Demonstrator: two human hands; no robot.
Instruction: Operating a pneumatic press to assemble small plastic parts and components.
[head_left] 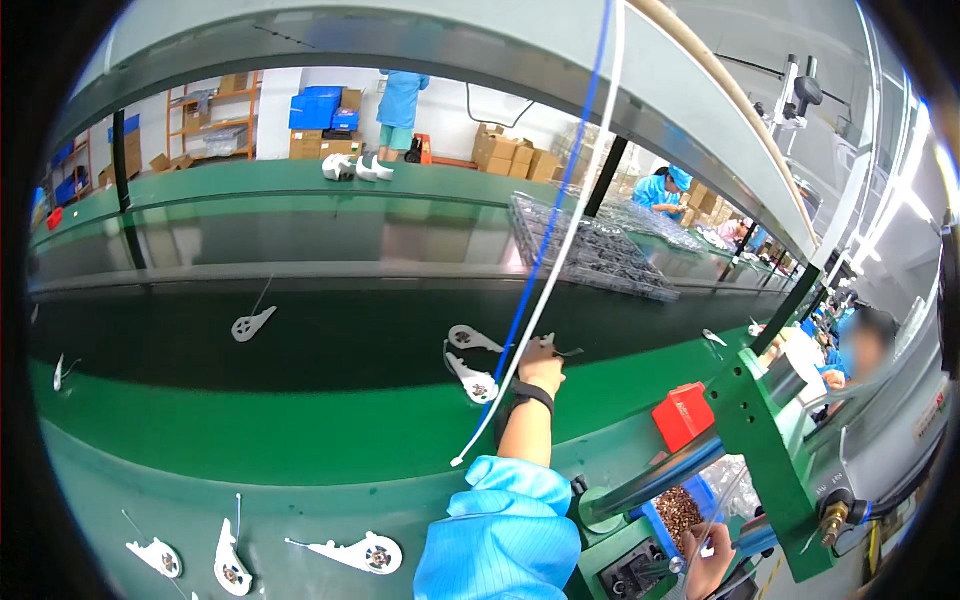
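Note:
My left hand [543, 365], with a dark band at the wrist, reaches onto the dark green belt [350, 345]. Its fingers are closed on a small white part [547, 340] with a thin tail, mostly hidden under them. Just left of this hand lie two white teardrop-shaped parts with round hubs, an upper part [470, 338] and a lower part [474, 383]. At the lower right, my right hand [708, 562] has curled fingers beside a blue bin [700, 492] of small copper-coloured pieces [677, 512]. Whatever those fingers pinch is too small to make out.
A green metal press [765, 450] stands at the right, near a red box [684, 416]. More white parts lie on the near ledge, including one part [370, 553]. Blue and white cords [548, 250] hang ahead. Clear trays [590, 250] lie beyond; co-workers sit farther right.

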